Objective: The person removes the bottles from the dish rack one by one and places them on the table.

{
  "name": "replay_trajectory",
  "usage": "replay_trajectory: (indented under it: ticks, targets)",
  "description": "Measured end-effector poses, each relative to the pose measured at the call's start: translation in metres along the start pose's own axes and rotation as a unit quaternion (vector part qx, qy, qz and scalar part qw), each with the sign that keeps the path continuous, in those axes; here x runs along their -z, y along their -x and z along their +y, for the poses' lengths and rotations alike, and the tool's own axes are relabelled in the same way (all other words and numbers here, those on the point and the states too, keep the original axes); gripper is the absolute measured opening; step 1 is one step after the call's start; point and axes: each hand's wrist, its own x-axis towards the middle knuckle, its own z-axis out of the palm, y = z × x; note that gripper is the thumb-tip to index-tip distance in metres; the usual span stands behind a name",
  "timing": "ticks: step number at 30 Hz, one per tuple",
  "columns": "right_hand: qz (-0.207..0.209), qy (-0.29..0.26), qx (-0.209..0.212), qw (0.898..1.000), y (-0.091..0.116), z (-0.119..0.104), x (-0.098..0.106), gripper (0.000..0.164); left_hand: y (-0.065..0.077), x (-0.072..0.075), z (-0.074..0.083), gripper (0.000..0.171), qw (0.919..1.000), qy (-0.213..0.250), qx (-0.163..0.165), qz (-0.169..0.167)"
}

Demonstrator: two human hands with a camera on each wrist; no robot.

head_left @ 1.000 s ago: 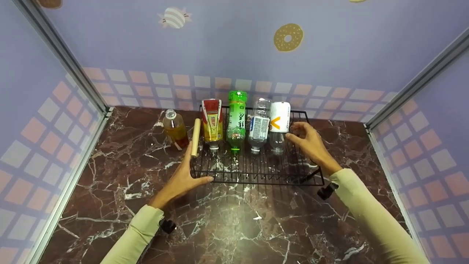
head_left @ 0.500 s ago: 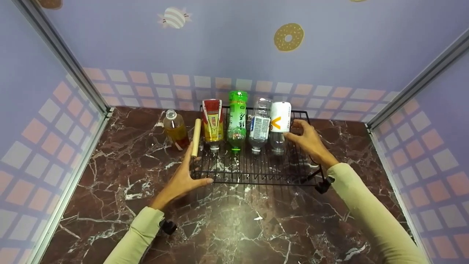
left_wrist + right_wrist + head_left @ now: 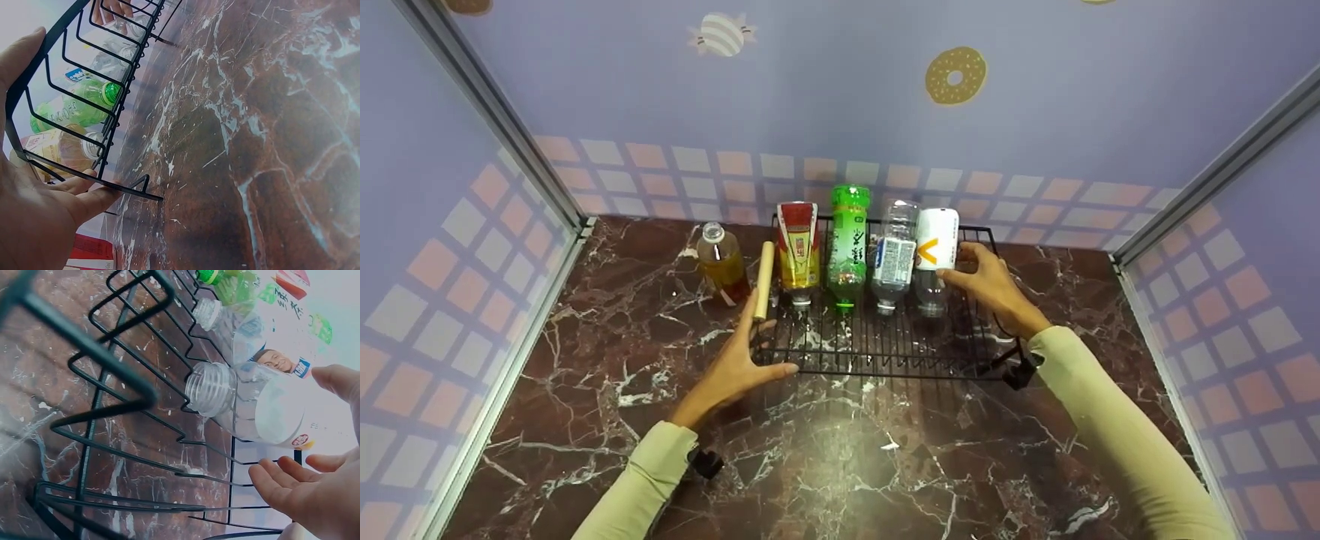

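A black wire rack (image 3: pixel 877 364) holds several bottles lying side by side, necks toward me. My left hand (image 3: pixel 733 367) grips its left front corner, thumb on the front rail (image 3: pixel 48 39) and fingers around the wires. A pale yellow stick (image 3: pixel 764 281) stands beside that hand's fingertips. My right hand (image 3: pixel 994 283) is at the rightmost bottle, a clear one with a white label (image 3: pixel 937 240); in the head view the thumb overlaps the label's lower edge. In the right wrist view the fingers (image 3: pixel 273 486) extend loosely beside this clear bottle (image 3: pixel 253 399), with a visible gap.
Left of the white-labelled bottle lie a clear bottle (image 3: pixel 893 262), a green bottle (image 3: pixel 849 240) and a red-and-yellow bottle (image 3: pixel 798 240). An uncapped bottle of amber liquid (image 3: pixel 723 266) stands left of the rack on the marbled tabletop (image 3: pixel 840 457). Purple walls (image 3: pixel 840 90) enclose the back and sides.
My right hand has moved slightly left and back, its thumb now overlapping the white-labelled bottle. My left hand keeps its place on the rack, and the bottles lie as before.
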Motion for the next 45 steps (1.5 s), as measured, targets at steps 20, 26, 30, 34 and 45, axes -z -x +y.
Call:
replay_trajectory:
  ticks: [20, 26, 30, 34, 45]
  targets:
    - [-0.051, 0.067, 0.000, 0.996, -0.014, 0.008, -0.001, 0.102, 0.000, -0.001, -0.001, 0.141, 0.9981, 0.062, 0.005, -0.003]
    - [-0.052, 0.050, -0.004, 0.997, -0.014, 0.009, -0.002, 0.102, 0.001, -0.001, 0.000, 0.142, 0.9983, 0.057, 0.015, 0.004]
    - [-0.056, 0.023, -0.019, 0.998, -0.013, 0.010, -0.003, 0.103, 0.001, -0.002, 0.000, 0.142, 0.9985, 0.050, 0.022, 0.005]
    - [-0.059, 0.008, -0.025, 0.998, -0.012, 0.009, -0.002, 0.102, 0.001, -0.003, 0.000, 0.142, 0.9984, 0.052, 0.021, 0.008]
    - [-0.041, -0.014, -0.013, 0.999, -0.004, 0.005, 0.005, 0.089, 0.001, -0.003, -0.002, 0.141, 0.9983, 0.052, 0.025, 0.011]
